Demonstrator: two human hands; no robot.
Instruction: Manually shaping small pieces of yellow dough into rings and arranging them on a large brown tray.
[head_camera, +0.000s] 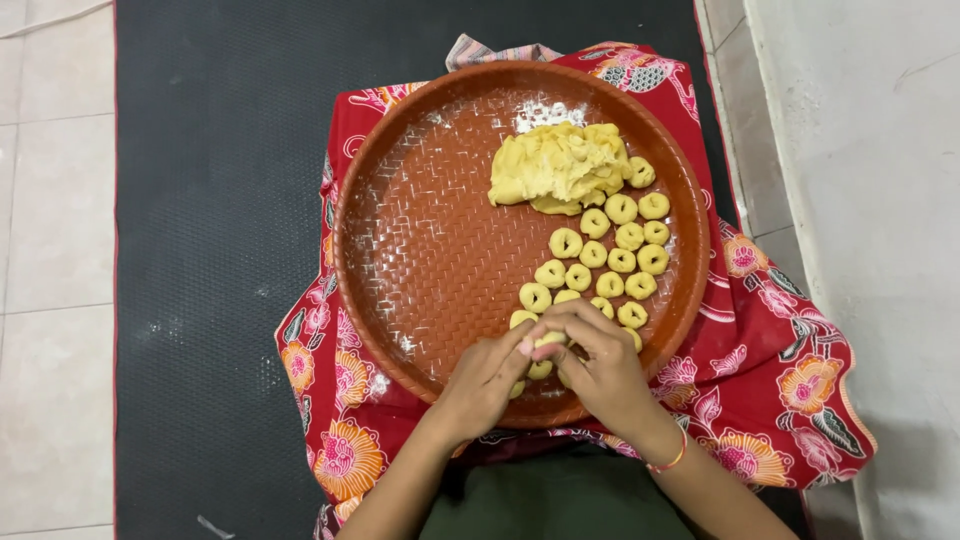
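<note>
Both hands are down at the near edge of the round reddish-brown woven-pattern plastic tray (400, 250), meeting over one small pale yellow piece of dough (548, 340). The left hand (487, 378) is curled, its fingertips pinching the piece from the tray's centre side. The right hand (598, 362) is cupped over it from the other side, fingers bent and closed around it, an orange and red bracelet (672, 459) on that wrist. The piece sits pressed between the two sets of fingertips, just above the tray's near rim.

Beyond the hands, toward the tray's far side, runs a cluster of small yellow dough rings (610, 255), set close together, some touching. At the far end of that cluster lies the big rough lump of yellow dough (558, 165), with a dusting of white flour (545, 112) just past it near the far rim.

Under the tray spreads a red cloth with orange and pink flower print (770, 400), and beneath that a black textured mat (220, 200) on pale floor tiles (55, 250).
</note>
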